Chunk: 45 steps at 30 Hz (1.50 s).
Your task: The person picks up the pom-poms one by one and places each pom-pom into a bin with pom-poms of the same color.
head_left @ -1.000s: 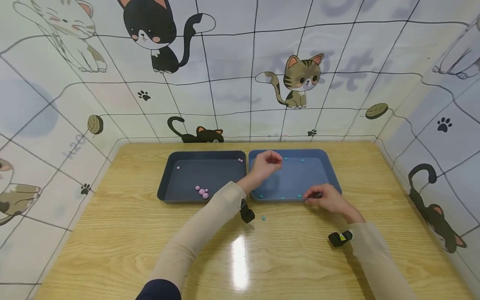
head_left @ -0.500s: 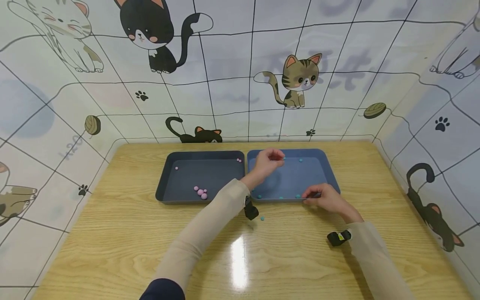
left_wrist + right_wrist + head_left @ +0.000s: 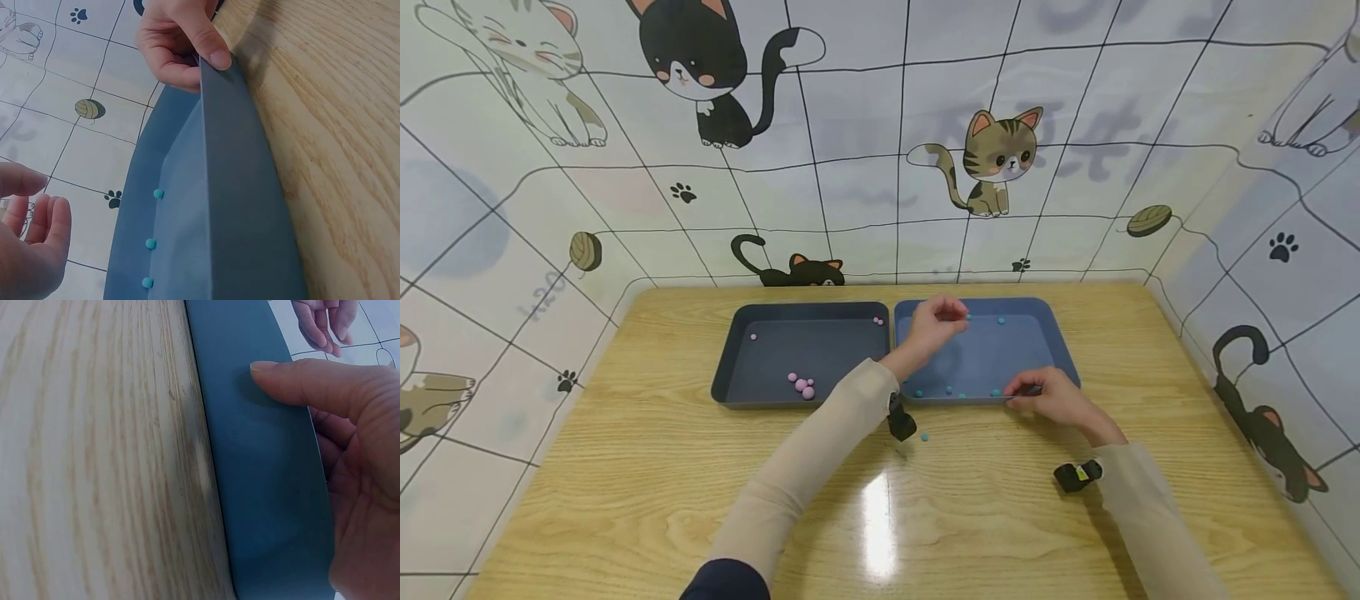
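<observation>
My left hand hovers above the blue tray, fingers loosely bent and nothing visible between them. In the left wrist view, a gap separates the thumb from the fingertips of that left hand. Small turquoise beads lie in the tray, among them one bead at the back and another bead near the front wall. My right hand grips the tray's front wall near its right corner. The right wrist view shows the right thumb pressed on the outer face, with the fingers inside and partly hidden.
A dark grey tray holding several pink beads stands directly left of the blue one. One loose turquoise bead lies on the wooden table in front. Cat-printed walls enclose the back and sides.
My left hand has shifted slightly right over the blue tray, then stayed there. A turquoise bead now shows near the tray's front wall where none was visible before. The right hand keeps its grip.
</observation>
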Each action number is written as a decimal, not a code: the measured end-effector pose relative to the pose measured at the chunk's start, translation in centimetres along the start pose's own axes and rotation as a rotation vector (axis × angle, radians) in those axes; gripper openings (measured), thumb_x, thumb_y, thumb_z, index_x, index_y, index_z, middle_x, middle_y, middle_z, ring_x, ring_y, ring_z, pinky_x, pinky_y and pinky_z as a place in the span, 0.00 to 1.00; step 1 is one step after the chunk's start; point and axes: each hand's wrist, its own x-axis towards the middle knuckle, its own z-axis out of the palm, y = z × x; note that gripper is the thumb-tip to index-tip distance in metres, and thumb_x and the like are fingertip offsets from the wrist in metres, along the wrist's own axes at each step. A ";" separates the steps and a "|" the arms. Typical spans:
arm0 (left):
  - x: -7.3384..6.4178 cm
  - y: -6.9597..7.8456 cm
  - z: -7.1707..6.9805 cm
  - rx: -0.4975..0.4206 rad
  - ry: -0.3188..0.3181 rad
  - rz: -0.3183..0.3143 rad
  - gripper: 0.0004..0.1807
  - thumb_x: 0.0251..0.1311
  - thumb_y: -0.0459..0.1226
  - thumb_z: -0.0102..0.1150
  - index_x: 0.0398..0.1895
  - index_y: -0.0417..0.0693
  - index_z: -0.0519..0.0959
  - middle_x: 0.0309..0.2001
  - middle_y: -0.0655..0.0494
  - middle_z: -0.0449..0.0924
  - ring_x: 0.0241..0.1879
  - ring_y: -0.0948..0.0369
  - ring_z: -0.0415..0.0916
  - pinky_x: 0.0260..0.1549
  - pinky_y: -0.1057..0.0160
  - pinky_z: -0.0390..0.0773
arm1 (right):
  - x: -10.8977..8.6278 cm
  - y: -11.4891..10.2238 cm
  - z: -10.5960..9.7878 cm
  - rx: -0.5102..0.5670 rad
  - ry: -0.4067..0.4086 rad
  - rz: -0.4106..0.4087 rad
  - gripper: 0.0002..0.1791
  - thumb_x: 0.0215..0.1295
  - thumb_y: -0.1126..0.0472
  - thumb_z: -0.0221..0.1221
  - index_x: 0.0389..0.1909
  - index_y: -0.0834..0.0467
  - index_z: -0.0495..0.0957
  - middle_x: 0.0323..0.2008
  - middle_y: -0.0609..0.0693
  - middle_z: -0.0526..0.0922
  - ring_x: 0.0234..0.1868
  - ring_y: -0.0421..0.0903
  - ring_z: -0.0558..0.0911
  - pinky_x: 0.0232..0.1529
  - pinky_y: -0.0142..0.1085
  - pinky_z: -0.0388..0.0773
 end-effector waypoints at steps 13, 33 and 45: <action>-1.7 0.1 -0.9 -0.012 -0.090 0.008 0.06 0.55 0.23 0.59 0.36 0.36 0.78 0.34 0.49 0.79 0.33 0.63 0.75 0.37 0.68 0.77 | -0.1 -2.2 -0.2 -0.026 0.005 0.014 0.04 0.54 0.74 0.62 0.31 0.68 0.82 0.30 0.55 0.83 0.29 0.42 0.78 0.29 0.30 0.75; -6.8 2.4 -1.3 -0.018 -0.215 0.062 0.07 0.56 0.22 0.57 0.38 0.27 0.75 0.40 0.33 0.77 0.35 0.62 0.75 0.36 0.72 0.75 | 0.0 0.4 0.1 0.022 0.005 0.016 0.03 0.54 0.70 0.64 0.31 0.62 0.83 0.29 0.52 0.83 0.30 0.35 0.77 0.30 0.30 0.75; -8.7 -1.1 -2.5 0.000 -0.212 0.041 0.05 0.55 0.24 0.59 0.35 0.33 0.76 0.35 0.44 0.79 0.34 0.62 0.76 0.35 0.69 0.76 | -0.1 -0.1 0.1 0.006 0.002 0.003 0.04 0.54 0.72 0.63 0.31 0.64 0.83 0.29 0.53 0.83 0.30 0.36 0.77 0.29 0.30 0.75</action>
